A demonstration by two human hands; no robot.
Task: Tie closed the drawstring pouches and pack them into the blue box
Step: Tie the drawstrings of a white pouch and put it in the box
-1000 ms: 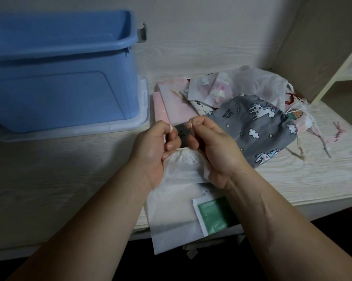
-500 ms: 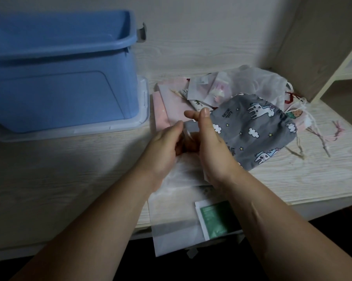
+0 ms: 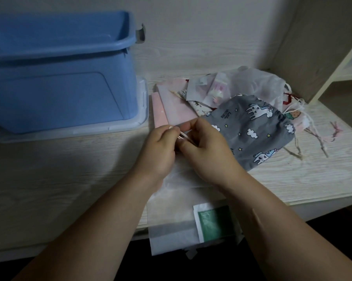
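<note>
Pale wood-grain table [image 3: 69, 179]: blue box [image 3: 59, 78], pouches [image 3: 252, 126].

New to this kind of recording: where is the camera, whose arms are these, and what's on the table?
No machine here: a person works bare-handed, filmed by a camera worn on their head, looking down. The left hand and right hand each pinch the thin drawstring of a translucent white pouch lying at the table edge, a green card showing through it. The blue box stands at far left; a grey unicorn pouch lies on the right among other pouches.
</note>
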